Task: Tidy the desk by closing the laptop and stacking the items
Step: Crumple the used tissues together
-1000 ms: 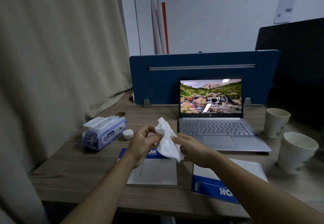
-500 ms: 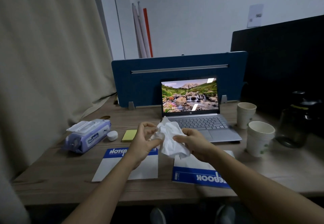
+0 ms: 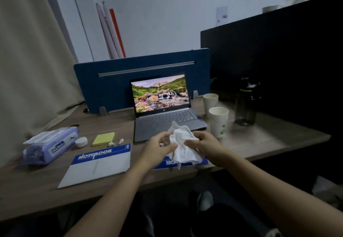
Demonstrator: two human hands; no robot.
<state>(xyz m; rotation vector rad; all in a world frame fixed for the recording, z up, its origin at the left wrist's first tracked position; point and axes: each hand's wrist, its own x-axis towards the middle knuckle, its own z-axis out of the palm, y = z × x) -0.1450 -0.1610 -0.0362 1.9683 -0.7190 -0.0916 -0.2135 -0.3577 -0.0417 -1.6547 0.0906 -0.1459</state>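
Wooden bench (image 3: pixel 259 140) under dim light — wipes pack (image 3: pixel 50 145) far left, then sticky notes (image 3: pixel 103 139) and a notebook (image 3: pixel 98 164). Centre stage, left hand (image 3: pixel 157 149) and right hand (image 3: pixel 206 146) both pinch a crumpled tissue (image 3: pixel 182 144) above the near edge. Behind it the laptop (image 3: pixel 163 110) stands open, screen lit; paper cups (image 3: pixel 218 120) sit to its right. Best bet — ball the tissue tight and park it before reaching for the lid.

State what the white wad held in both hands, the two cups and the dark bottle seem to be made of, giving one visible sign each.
White wad: likely tissue paper, matte, crumpled and limp.
Cups: probably paper, matte cream, thin rims, stacked.
Dark bottle: see-through smoky plastic or glass; cannot tell which.
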